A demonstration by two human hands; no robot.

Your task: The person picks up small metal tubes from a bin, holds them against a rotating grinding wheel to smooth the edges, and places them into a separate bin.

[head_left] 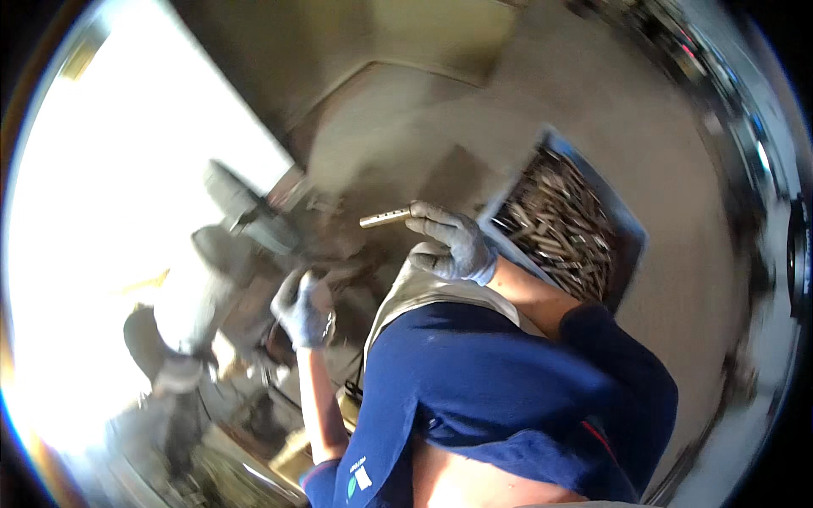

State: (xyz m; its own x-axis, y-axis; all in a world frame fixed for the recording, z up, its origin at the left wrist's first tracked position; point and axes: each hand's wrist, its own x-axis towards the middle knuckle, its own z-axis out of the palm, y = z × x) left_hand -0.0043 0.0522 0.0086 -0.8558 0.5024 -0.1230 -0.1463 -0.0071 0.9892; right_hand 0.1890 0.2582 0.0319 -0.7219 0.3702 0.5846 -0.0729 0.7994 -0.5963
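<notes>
Floor (pixel 677 186), one bin (pixel 628 233), two gloved hands (pixel 457 245) (pixel 303 313), one held tube (pixel 385 218)

two gloved hands (pixel 453 247), one metal tube with holes (pixel 384 218), one blue bin (pixel 625 218); metal pieces (pixel 559 224) inside, too many to count

The only printed marks which can be noticed are on the dark blue garment (pixel 474 356) of the person. On its left side, between the front opening edge and the left sleeve, there is a short row of small pale lettering (pixel 352 467). Just beside it are a white rectangular patch (pixel 363 478) and a green mark (pixel 351 487), both too small for sure reading.
</notes>
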